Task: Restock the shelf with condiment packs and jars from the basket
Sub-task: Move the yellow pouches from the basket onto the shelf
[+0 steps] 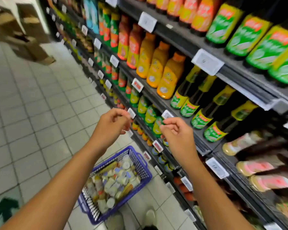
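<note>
left hand [112, 124], right hand [177, 135], fingers [170, 122] loosely curled, empty, above basket [145, 168], beside shelf [178, 39]

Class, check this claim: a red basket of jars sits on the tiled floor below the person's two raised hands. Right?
Wrong colour: the head view shows a blue basket of jars on the tiled floor below the left hand and right hand.
</note>
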`<state>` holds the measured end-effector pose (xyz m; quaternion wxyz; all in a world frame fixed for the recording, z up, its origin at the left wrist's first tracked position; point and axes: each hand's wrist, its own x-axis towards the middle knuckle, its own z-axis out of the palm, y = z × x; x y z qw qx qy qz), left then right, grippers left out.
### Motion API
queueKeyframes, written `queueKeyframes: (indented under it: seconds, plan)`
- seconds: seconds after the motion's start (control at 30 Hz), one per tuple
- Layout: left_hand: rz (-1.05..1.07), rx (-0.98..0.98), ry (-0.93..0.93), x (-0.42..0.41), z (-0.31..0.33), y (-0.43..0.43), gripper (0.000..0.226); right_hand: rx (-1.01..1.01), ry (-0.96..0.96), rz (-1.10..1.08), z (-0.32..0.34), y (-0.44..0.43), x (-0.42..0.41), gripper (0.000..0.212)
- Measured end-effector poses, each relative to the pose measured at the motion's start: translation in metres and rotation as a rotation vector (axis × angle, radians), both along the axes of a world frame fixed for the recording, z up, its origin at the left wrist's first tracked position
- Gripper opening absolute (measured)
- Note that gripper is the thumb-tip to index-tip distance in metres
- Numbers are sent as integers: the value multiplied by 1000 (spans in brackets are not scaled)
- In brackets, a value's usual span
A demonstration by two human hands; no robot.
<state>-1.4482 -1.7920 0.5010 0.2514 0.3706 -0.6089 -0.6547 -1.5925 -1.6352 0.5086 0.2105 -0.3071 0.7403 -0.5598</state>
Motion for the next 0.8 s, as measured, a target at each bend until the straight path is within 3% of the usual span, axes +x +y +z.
queueKeyframes:
  seconds: [0.17, 0.47, 0.8]
  plan:
    - [121, 124, -143, 29, -64, -12, 10, 133, -68, 79, -64, -25, 4, 8]
    - [268, 290, -339, 45, -195, -18, 11, 406, -179, 188, -208, -60, -14, 21]
    - [408, 534, -481, 49, -381, -5, 8, 623, -173, 310, -386, -73, -37, 14]
